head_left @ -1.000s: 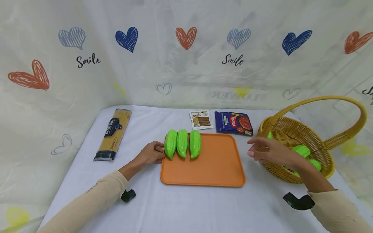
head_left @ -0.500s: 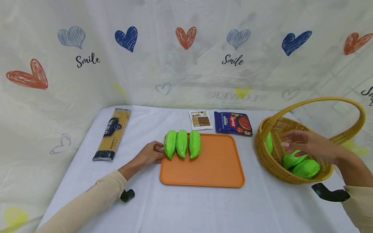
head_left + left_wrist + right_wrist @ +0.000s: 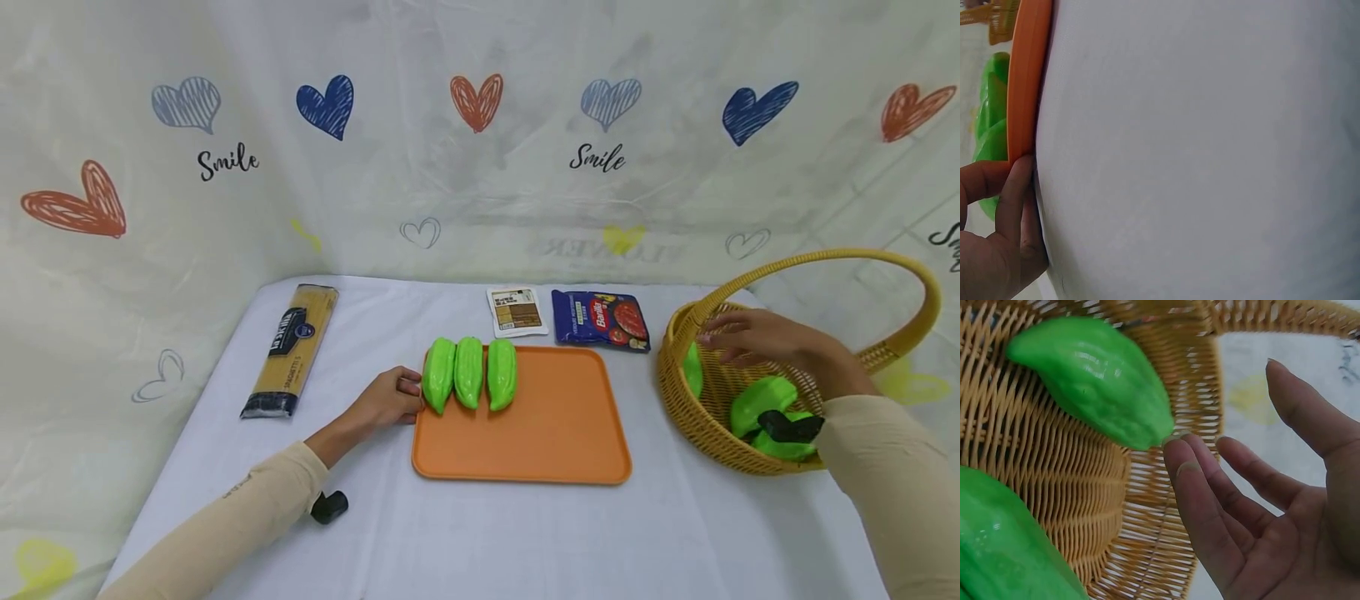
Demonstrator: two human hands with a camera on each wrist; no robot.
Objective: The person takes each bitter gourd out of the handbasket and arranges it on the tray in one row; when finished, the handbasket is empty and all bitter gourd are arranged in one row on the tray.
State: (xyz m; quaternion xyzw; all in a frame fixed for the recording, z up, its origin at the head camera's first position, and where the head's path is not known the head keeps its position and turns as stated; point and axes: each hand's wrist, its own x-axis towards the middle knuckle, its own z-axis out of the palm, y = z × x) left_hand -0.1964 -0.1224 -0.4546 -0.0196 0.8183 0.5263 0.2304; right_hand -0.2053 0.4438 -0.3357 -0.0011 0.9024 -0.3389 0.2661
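Note:
Three bright green, ribbed bitter melons (image 3: 469, 372) lie side by side along the back left of an orange tray (image 3: 555, 425). My left hand (image 3: 390, 396) pinches the tray's left rim between thumb and fingers; the left wrist view shows the fingertips at the orange rim (image 3: 1027, 87). Over the wicker basket (image 3: 678, 417), my right hand (image 3: 780, 343) spreads its fingers and holds nothing. In the right wrist view its fingertips are close to the end of one bitter melon (image 3: 1094, 381); contact is unclear. Another bitter melon (image 3: 1004, 544) lies lower in the basket, partly cut off.
A spaghetti pack (image 3: 292, 350) lies at the left. Behind the tray are a small white-and-brown packet (image 3: 517, 312) and a blue sauce pouch (image 3: 602, 320). The basket's tall handle (image 3: 825, 254) arches above the right hand. A printed curtain (image 3: 480, 183) hangs behind the table.
My right hand has moved from beside the tray to the right, over the basket, then slightly back left and in. The left hand and the three melons on the tray stay put.

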